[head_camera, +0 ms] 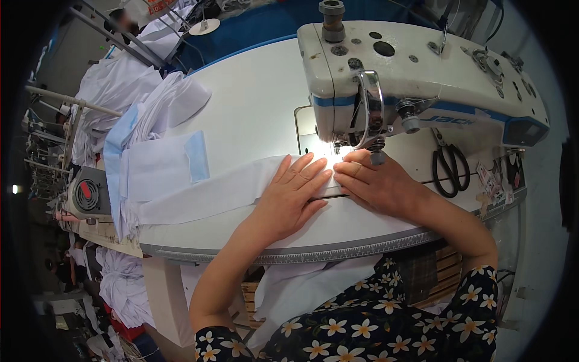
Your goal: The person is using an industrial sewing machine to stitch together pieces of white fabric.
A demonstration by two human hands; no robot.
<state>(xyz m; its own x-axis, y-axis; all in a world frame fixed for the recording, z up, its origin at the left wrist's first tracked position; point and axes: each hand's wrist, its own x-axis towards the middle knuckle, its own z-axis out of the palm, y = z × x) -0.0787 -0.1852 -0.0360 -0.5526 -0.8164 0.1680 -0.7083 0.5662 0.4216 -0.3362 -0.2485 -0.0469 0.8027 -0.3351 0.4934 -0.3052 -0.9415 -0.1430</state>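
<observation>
A white Jack sewing machine stands on the table, its lamp glaring around the presser foot. A long strip of white fabric runs from the left of the table to the needle area. My left hand lies on this strip, palm down with fingers spread, just left and in front of the presser foot. Close to its fingertips, my right hand has bent fingers at the fabric's edge beside the foot; glare and the fingers hide whether it pinches the cloth.
Black-handled scissors lie right of my right hand. Folded white and light-blue fabric pieces and a heap of white cloth are on the left. A measuring tape lines the table's front edge. Other people are in the left background.
</observation>
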